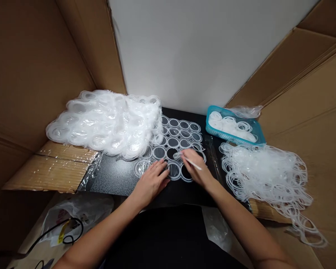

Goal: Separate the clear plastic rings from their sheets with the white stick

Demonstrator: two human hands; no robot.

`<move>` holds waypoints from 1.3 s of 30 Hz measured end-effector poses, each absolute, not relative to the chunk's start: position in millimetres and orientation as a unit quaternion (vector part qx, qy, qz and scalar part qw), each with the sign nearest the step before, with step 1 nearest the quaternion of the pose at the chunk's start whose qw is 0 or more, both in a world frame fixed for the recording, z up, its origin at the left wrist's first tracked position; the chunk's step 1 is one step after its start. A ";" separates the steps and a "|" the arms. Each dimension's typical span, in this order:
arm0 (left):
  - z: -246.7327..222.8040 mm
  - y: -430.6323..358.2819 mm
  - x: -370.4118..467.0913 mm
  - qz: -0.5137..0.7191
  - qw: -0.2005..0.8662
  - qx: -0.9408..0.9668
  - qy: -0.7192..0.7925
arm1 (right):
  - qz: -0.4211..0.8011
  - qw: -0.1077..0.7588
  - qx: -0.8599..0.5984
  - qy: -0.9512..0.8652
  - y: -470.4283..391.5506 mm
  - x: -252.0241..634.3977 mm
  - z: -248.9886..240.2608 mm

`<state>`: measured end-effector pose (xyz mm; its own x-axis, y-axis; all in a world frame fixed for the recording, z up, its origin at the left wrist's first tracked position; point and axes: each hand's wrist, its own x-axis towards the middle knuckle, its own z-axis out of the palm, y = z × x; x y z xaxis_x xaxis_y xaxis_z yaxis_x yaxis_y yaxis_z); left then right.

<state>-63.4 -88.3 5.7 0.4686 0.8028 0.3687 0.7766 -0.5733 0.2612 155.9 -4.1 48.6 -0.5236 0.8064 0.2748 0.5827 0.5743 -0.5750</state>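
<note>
A translucent sheet of joined rings (173, 142) lies on the black table in front of me. My left hand (154, 179) rests flat on its near left part, fingers apart. Over the near right part, my right hand (194, 168) is closed around a thin white stick-like tool (194, 163), whose far end is at one of the rings. A small clear piece shows at that end, too small to make out. Some circles in the sheet look darker than others. The fingertips of my right hand are partly hidden behind the hand.
A thick pile of similar ring sheets (109, 123) stands at the left. At the right are a blue basket (259, 131) with white rings and a heap of clear ring scraps (266, 172). Cardboard walls (313, 74) flank both sides. Plastic bags and a black cable lie below left.
</note>
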 end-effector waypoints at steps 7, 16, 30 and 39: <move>1.1 -111.9 -72.0 0.200 0.037 0.875 0.439 | 0.395 0.176 -0.382 -0.817 -38.9 143.5 42.1; -2.8 -111.1 -72.9 0.195 0.052 0.878 0.435 | 0.406 0.183 -0.399 -0.801 -40.9 140.1 40.2; -1.8 -109.1 -71.8 0.204 0.058 0.872 0.441 | 0.274 0.236 -0.401 -0.842 -63.2 133.1 28.8; -3.0 -107.5 -73.2 0.205 0.081 0.870 0.442 | 0.167 0.311 -0.491 -0.796 -37.8 161.6 19.1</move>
